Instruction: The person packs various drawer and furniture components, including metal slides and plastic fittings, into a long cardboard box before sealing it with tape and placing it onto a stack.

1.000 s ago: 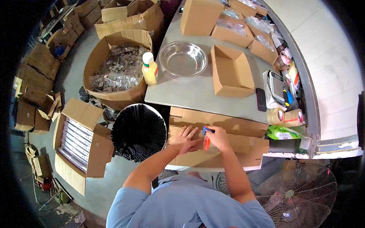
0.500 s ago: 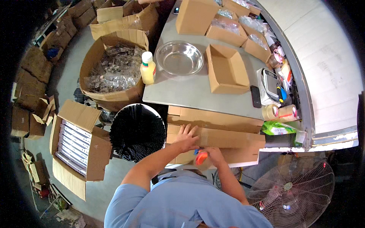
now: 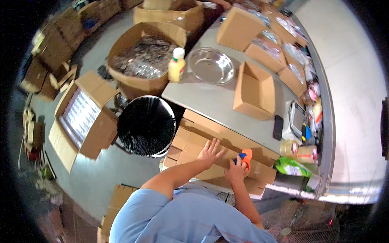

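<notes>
Just in front of me lies a long cardboard box [image 3: 193, 142] with its flaps folded over. My left hand [image 3: 210, 154] rests flat on its top, fingers spread. An orange tape dispenser [image 3: 247, 156] with a blue part is gripped in my right hand [image 3: 236, 169]. It sits against the box top, to the right of my left hand; its tape roll is mostly hidden by my fingers.
Left of the box stands a white bucket [image 3: 170, 117] of thin black rods. On the grey table [image 3: 202, 95] are a steel bowl [image 3: 210, 67], an open carton [image 3: 255, 91], a yellow bottle [image 3: 176, 67] and a phone [image 3: 278, 127]. Tape rolls [image 3: 288, 148] stand at right; a fan [image 3: 300, 227] lies lower right.
My right hand has carried the tape dispenser up and right onto the box top. The left hand still presses on the box, fingers spread. The whole view has tilted, with the box now slanting.
</notes>
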The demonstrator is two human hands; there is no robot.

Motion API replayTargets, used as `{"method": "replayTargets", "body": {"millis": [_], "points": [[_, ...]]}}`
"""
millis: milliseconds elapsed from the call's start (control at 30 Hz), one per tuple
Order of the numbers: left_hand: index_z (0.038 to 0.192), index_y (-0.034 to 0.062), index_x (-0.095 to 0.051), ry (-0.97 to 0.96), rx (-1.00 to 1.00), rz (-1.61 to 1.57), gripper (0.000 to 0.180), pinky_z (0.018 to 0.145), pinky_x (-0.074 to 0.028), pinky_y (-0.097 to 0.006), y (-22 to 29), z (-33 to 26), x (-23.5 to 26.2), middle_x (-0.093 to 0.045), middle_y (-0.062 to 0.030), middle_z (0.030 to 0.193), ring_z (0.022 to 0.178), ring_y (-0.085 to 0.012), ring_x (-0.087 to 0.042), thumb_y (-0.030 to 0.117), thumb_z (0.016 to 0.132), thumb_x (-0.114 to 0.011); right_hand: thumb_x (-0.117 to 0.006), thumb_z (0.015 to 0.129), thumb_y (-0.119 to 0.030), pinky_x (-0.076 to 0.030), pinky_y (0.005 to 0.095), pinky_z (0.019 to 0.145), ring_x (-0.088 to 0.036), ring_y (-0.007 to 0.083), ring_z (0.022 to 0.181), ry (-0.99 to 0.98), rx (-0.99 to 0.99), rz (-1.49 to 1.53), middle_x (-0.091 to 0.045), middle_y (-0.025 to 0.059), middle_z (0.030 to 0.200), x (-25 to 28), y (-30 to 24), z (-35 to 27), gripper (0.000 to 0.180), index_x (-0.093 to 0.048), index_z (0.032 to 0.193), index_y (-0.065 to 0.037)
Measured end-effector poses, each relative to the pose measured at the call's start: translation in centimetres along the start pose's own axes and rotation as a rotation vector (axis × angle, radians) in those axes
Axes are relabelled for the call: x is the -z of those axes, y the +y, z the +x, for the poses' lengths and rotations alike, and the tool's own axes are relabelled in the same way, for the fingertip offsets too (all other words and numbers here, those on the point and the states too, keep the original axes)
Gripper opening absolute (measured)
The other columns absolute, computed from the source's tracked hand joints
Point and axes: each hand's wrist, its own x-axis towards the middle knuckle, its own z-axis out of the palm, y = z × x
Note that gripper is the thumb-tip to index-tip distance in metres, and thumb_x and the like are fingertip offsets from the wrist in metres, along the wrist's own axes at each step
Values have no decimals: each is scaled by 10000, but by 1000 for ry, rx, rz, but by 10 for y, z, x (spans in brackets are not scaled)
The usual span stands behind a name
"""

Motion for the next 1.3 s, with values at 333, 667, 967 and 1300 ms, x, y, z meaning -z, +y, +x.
{"method": "replayTargets", "body": {"millis": [333, 667, 967, 1300], "points": [[1276, 21, -325, 868, 1055, -563, 719, 1003, -329, -476, 12, -62, -55, -361, -229, 1264, 1184, -368, -378, 232, 724, -734, -641, 818, -184, -418, 391, 945, -506, 294, 1129, -166, 867, 661, -553, 130, 1213, -6, -57, 157, 283, -656, 1093, -124], [1254, 65, -398, 1028, 1450, -1162, 729, 894, -434, -407, 9, -36, -52, -519, -215, 1163, 1074, -358, -524, 296, 679, -783, -630, 849, -115, -455, 306, 852, -543, 152, 1021, -913, 823, 956, -612, 87, 1133, -40, -143, 178, 352, -595, 1189, -33], [1041, 41, -640, 850, 1341, -745, 405, 969, -375, -436, 6, -53, -43, -531, -202, 1209, 1133, -351, -467, 347, 775, -652, -562, 868, -398, -425, 406, 753, -531, 320, 833, -96, 1055, 513, -572, 158, 824, -53, -149, 168, 470, -644, 624, -5], [923, 96, -699, 735, 1368, -449, 313, 922, -369, -433, -1, -55, -24, -629, -136, 958, 1035, -300, -540, 368, 818, -586, -398, 872, -632, -439, 435, 833, -592, 365, 923, -370, 624, 541, -638, 213, 876, -62, -163, 191, 657, -602, 941, -11]]}}
